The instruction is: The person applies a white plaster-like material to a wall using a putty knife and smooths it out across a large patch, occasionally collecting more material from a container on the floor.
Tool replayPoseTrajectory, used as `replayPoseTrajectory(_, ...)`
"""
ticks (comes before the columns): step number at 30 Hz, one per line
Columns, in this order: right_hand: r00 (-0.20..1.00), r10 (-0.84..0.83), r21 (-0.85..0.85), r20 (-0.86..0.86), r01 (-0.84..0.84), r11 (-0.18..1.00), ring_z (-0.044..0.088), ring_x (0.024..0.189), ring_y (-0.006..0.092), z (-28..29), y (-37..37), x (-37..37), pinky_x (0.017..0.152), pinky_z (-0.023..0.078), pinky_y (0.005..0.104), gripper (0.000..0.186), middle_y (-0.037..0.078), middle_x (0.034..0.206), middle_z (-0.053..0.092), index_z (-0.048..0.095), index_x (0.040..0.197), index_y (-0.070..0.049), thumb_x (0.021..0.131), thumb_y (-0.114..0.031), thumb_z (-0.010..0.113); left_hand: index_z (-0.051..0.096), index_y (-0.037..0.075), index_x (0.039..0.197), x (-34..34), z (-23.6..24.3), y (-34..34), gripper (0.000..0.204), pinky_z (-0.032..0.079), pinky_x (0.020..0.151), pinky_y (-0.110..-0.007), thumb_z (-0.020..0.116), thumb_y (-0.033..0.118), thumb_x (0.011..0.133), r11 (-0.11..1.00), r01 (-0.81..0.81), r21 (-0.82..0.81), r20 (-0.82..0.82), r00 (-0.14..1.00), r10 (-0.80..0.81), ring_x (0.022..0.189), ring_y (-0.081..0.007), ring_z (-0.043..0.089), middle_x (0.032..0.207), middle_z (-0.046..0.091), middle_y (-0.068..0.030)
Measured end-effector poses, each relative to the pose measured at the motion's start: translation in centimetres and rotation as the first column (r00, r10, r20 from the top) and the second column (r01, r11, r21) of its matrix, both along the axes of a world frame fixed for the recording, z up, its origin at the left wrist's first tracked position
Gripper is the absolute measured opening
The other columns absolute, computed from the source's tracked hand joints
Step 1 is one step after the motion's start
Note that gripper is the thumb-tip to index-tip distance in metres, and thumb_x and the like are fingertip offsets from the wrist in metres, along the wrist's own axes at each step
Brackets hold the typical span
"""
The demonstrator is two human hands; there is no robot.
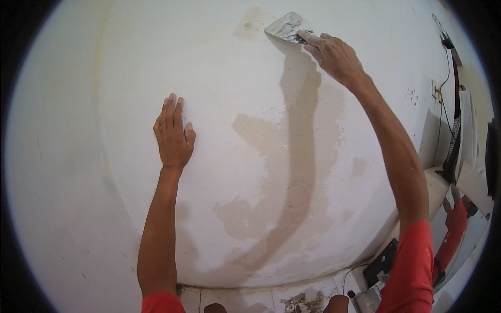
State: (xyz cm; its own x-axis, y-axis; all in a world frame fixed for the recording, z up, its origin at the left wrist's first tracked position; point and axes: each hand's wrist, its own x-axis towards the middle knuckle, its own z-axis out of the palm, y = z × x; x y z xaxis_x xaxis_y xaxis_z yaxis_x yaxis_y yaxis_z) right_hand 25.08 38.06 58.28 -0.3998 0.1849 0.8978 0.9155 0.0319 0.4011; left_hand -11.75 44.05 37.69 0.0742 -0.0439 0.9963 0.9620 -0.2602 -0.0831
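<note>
My right hand is closed around the handle of a putty knife with a wide blade smeared in white and grey. The blade is up at the white wall, close to a small beige patch; whether its edge touches the wall I cannot tell. My left hand lies flat against the wall, fingers stretched upward and thumb apart, with nothing in it. Between my arms spreads a large damp-looking beige patch with ragged edges, crossed by the shadow of my right arm.
Tiled floor runs along the wall's foot, with a heap of broken debris on it. At the right are a mirror reflecting a red sleeve, a dark flat object, a wall socket and hanging cables.
</note>
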Motion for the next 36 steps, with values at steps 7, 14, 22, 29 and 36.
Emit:
replayPoseTrajectory(7, 1.000, 0.004, -0.010, 0.023, -0.004, 1.000, 0.066, 0.072, 0.0270, -2.0, -1.6, 3.5, 0.066, 0.057, 0.0410, 0.036, 0.012, 0.084, 0.066, 0.062, 0.136, -0.020, 0.102, -0.027, 0.054, 0.035, 0.008, 0.154, 0.5, 0.3, -0.5, 0.064, 0.023, 0.117, -0.043, 0.050, 0.008, 0.092, 0.999, -0.039, -0.007, 0.015, 0.999, 0.039, 0.150, -0.0247, 0.026, 0.161, 0.031, -0.0089)
replayPoseTrajectory(14, 0.998, -0.066, -0.083, 0.006, 0.066, 0.994, 0.066, 0.077, 0.0291, -1.2, -3.6, 2.3, 0.068, 0.055, 0.0430, 0.035, 0.015, 0.084, 0.066, 0.064, 0.133, -0.017, 0.102, -0.028, 0.054, 0.034, 0.008, 0.154, -0.4, 0.2, -0.1, 0.064, 0.023, 0.117, -0.044, 0.050, 0.009, 0.092, 1.000, -0.007, 0.001, -0.007, 1.000, 0.007, 0.150, -0.0253, 0.026, 0.161, 0.032, -0.0092)
replayPoseTrajectory(22, 1.000, -0.014, -0.056, 0.008, 0.014, 0.998, 0.067, 0.076, 0.0293, 0.6, -2.7, 1.1, 0.069, 0.055, 0.0429, 0.035, 0.014, 0.085, 0.067, 0.064, 0.134, -0.017, 0.102, -0.028, 0.054, 0.036, 0.008, 0.153, -0.2, 0.3, 0.0, 0.064, 0.028, 0.116, -0.044, 0.053, 0.014, 0.091, 0.998, -0.047, 0.032, 0.000, 0.999, 0.047, 0.148, -0.0263, 0.031, 0.159, 0.034, -0.0093)
replayPoseTrajectory(29, 0.999, 0.004, 0.008, -0.040, -0.004, 1.000, 0.070, 0.075, 0.0286, 2.9, -1.4, 0.0, 0.070, 0.057, 0.0419, 0.033, 0.014, 0.089, 0.073, 0.067, 0.130, -0.016, 0.102, -0.026, 0.053, 0.035, 0.008, 0.153, -0.3, 0.1, 0.0, 0.062, 0.024, 0.117, -0.044, 0.049, 0.011, 0.093, 1.000, -0.020, 0.007, 0.011, 1.000, 0.019, 0.149, -0.0263, 0.028, 0.161, 0.032, -0.0089)
replayPoseTrajectory(36, 0.999, -0.032, -0.010, 0.000, 0.032, 0.999, 0.066, 0.068, 0.0232, 10.0, -0.8, -7.1, 0.072, 0.056, 0.0387, 0.034, 0.016, 0.085, 0.072, 0.065, 0.134, -0.017, 0.102, -0.023, 0.055, 0.035, 0.009, 0.153, -0.4, 0.3, 0.7, 0.064, 0.025, 0.117, -0.044, 0.052, 0.011, 0.092, 1.000, 0.014, 0.017, -0.004, 1.000, -0.014, 0.149, -0.0260, 0.028, 0.161, 0.032, -0.0082)
